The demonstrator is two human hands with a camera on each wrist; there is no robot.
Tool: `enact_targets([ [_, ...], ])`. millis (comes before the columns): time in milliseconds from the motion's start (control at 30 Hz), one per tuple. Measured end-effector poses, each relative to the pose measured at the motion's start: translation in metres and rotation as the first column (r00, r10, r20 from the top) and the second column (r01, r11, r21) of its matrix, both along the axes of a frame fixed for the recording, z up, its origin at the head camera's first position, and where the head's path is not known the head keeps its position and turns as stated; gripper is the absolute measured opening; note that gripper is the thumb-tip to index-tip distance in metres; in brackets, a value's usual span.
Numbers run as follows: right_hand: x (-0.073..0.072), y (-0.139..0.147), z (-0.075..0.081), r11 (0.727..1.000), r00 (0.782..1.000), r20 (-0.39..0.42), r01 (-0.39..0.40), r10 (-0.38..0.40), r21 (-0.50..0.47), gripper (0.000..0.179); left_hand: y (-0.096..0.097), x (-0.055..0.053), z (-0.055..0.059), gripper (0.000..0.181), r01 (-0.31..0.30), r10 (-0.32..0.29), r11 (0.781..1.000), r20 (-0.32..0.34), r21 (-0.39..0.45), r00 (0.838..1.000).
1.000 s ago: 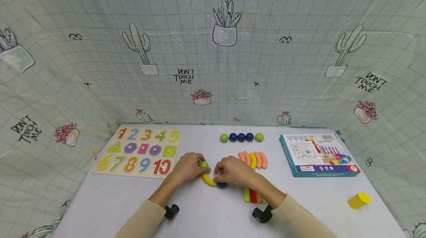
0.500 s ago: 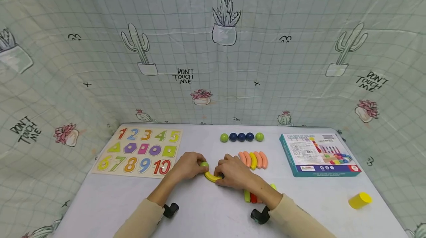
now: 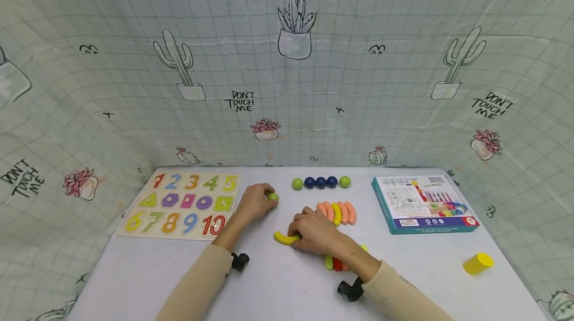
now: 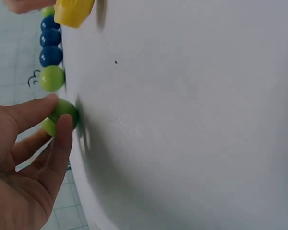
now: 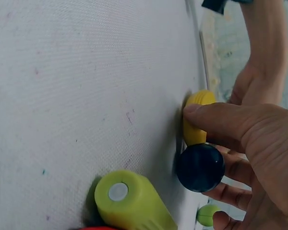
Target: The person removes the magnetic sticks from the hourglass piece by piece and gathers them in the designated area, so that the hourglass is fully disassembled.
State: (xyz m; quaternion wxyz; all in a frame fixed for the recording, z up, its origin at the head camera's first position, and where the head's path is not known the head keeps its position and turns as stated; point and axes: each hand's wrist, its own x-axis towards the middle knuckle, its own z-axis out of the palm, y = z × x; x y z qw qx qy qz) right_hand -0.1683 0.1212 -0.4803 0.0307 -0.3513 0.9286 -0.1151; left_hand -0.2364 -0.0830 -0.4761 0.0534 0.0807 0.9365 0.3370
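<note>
My left hand [image 3: 254, 202] pinches a green ball [image 4: 64, 114] between thumb and fingers, near the right side of the number board. In the head view that green ball [image 3: 273, 196] shows at the fingertips. My right hand [image 3: 316, 231] grips a curved yellow piece [image 3: 283, 238] on the white table; its thumb lies across the piece in the right wrist view. A dark blue ball [image 5: 200, 167] sits against the yellow piece's end, by the right fingers, and is hidden in the head view. Green and yellow are apart now.
Behind the hands lies a row of green and blue balls [image 3: 320, 182]. Several curved pink and yellow pieces [image 3: 337, 214] stand nearer. Coloured sticks [image 3: 337, 263] lie partly under the right forearm. A number board [image 3: 179, 204], box [image 3: 426, 205] and yellow cylinder [image 3: 478, 263] flank the workspace.
My left hand has lifted away from the yellow piece with the green ball, toward the back of the table. My right hand has come to grip the yellow piece and stays there.
</note>
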Motion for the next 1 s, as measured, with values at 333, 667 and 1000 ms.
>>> enact_targets([
  [333,0.002,0.006,-0.002,1.000,1.000,0.013,0.026,-0.026,0.008,0.019,0.021,-0.035,-0.012,0.034,-0.030,0.033,0.997,-0.040,0.067,0.999],
  [667,0.001,0.013,0.001,1.000,0.998,-0.057,-0.010,0.010,0.004,0.017,0.022,-0.036,-0.013,0.038,-0.015,0.020,0.996,-0.058,0.083,0.998],
  [1000,0.004,0.014,0.006,1.000,0.998,-0.070,0.004,-0.006,-0.029,0.014,0.024,-0.034,-0.013,0.036,0.001,0.006,0.995,-0.070,0.100,0.998],
])
